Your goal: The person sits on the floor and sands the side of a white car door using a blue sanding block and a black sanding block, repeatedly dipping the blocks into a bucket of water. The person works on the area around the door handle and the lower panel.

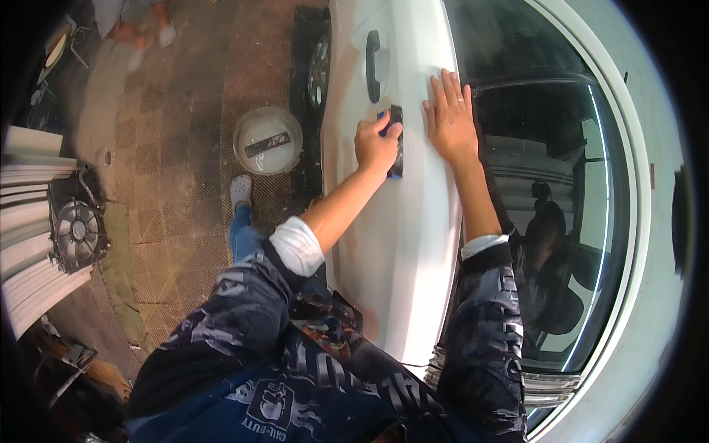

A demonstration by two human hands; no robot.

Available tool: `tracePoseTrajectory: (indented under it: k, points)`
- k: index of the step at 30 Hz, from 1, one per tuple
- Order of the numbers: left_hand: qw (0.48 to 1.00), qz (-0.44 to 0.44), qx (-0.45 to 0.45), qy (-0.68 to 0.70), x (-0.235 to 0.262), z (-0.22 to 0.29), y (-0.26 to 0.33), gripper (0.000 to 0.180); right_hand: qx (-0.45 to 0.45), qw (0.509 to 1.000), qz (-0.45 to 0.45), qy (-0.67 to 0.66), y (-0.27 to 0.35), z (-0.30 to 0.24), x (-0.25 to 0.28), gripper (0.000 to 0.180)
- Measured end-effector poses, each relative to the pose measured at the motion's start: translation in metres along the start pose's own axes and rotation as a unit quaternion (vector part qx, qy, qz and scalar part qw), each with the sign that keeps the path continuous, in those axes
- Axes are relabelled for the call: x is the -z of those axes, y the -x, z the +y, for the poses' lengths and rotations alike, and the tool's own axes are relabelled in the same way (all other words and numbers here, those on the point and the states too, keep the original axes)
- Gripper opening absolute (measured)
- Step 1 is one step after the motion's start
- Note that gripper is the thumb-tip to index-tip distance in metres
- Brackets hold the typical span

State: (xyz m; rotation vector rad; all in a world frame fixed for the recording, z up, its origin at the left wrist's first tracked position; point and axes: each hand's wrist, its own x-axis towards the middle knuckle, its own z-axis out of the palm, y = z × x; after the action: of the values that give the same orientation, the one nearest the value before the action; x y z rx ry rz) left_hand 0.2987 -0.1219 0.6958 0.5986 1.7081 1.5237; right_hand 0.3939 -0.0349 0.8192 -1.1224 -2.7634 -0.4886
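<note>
My left hand [377, 144] is closed round a long black sanding block with blue edges [397, 161], which is pressed on the side of a white car door [421, 214]. The far end of the block lies a little short of the black door handle [373, 66]. Brownish patches show on the door's paint near this hand. My right hand [452, 118] rests flat on the door's upper edge beside the window, its fingers stretched out and a ring on one of them. It holds nothing.
On the tiled floor, left of the car, stands a round tub [267, 164] of cloudy liquid with a dark bar in it. A radiator fan [78, 230] and stacked white panels [33, 244] are at the far left. Another person's feet [167, 33] show at the top left.
</note>
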Motion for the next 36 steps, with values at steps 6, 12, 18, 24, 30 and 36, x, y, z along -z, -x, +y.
tracePoseTrajectory:
  k: [6,12,18,24,30,36]
  points:
    - [0.996,0.039,0.053,0.053,-0.006,0.005,-0.020,0.036,0.019,0.999,-0.005,0.033,-0.005,0.002,-0.001,0.051]
    - [0.991,0.059,0.098,0.070,-0.003,0.005,-0.050,0.035,0.023,0.999,-0.002,0.034,-0.011,-0.005,0.005,0.051]
    - [0.995,0.046,0.084,0.030,-0.002,0.002,-0.039,0.043,0.010,0.999,-0.006,0.034,-0.010,-0.006,0.006,0.052]
    - [0.995,0.033,0.094,0.022,-0.003,0.020,-0.033,0.043,0.000,0.999,-0.024,0.045,-0.003,-0.002,0.000,0.052]
    - [0.993,0.026,0.100,0.052,-0.014,-0.002,-0.062,0.043,0.005,0.999,-0.023,0.039,-0.009,-0.003,0.008,0.052]
    - [0.993,0.035,0.110,0.030,-0.008,0.000,-0.058,0.044,0.002,1.000,0.007,0.015,-0.012,-0.004,0.011,0.048]
